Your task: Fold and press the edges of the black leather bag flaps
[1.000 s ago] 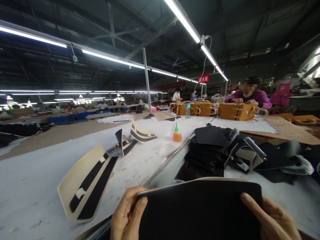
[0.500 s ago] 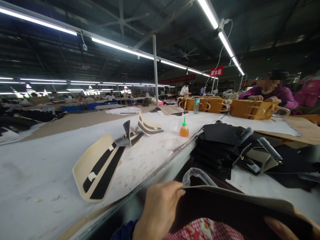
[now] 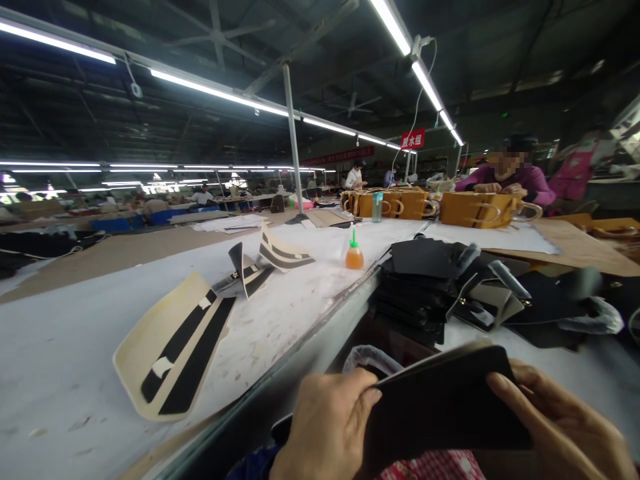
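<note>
Low in the view I hold a black bag panel [image 3: 440, 407] with a pale edge along its top. My left hand [image 3: 325, 420] pinches its left end between thumb and fingers. At the right end, my right hand [image 3: 560, 420] grips it, thumb on the near face and fingers behind. A loop wrapped in clear plastic [image 3: 373, 357], like a bag handle, rises just behind the panel near my left hand. Left of my hands, a cream panel with black strips [image 3: 175, 353] lies on the white worktable [image 3: 65, 353].
Smaller curved pieces [image 3: 283, 253] and an orange glue bottle [image 3: 355, 255] stand farther back. A stack of black panels [image 3: 415, 287] rises at right, beside black bag parts [image 3: 490, 300]. Mustard bags [image 3: 475, 209] stand before a co-worker [image 3: 530, 177] in purple.
The panel has tilted up on the right, and my right hand has come up and inward with it. My left hand keeps its hold. The whole view has shifted slightly.
</note>
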Tool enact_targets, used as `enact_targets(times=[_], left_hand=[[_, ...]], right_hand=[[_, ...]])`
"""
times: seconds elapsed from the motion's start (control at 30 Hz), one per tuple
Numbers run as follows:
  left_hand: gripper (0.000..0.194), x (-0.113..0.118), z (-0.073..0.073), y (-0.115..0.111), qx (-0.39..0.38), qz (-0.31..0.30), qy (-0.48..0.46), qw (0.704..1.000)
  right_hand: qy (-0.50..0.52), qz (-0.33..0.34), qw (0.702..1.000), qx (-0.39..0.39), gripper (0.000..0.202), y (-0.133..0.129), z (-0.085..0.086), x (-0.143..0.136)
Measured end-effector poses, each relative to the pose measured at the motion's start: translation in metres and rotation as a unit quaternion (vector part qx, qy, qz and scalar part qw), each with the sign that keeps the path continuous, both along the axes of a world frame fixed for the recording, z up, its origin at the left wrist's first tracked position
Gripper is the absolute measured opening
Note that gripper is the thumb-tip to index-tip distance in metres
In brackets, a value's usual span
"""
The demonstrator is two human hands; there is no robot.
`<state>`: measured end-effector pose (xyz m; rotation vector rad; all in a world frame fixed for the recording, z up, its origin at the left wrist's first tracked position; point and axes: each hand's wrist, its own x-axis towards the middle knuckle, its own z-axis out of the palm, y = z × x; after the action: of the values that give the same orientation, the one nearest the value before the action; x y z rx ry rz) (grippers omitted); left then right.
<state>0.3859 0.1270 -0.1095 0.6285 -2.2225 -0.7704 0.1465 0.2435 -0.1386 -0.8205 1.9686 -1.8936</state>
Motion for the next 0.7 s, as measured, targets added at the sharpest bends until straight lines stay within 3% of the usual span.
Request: enact_targets(times=[0.13, 0.3, 0.47, 0.57, 0.7], left_hand=[[0.021, 0.005, 0.001, 0.004, -0.028, -0.035, 0.023, 0.999], [0.028, 0.004, 0.004, 0.006, -0.012, -0.081, 0.057, 0.995], [0.033, 0.004, 0.007, 0.002, 0.038, -0.12, 0.018, 0.992], [0.029, 0.003, 0.008, 0.0, 0.072, -0.136, 0.004, 0.988], [0.026, -0.003, 0.005, 0.0, 0.059, -0.104, 0.006, 0.993]], right_hand=[[-0.097, 0.052, 0.994, 0.003, 0.037, -0.002, 0.016, 0.014], [-0.147, 0.063, 0.987, -0.021, 0.041, -0.003, 0.019, 0.021], [-0.114, 0.075, 0.989, -0.055, 0.031, 0.0, 0.021, 0.021], [-0.066, 0.049, 0.994, -0.076, 0.031, 0.005, 0.023, 0.023], [-0.021, -0.001, 0.997, -0.074, 0.037, 0.007, 0.028, 0.027]])
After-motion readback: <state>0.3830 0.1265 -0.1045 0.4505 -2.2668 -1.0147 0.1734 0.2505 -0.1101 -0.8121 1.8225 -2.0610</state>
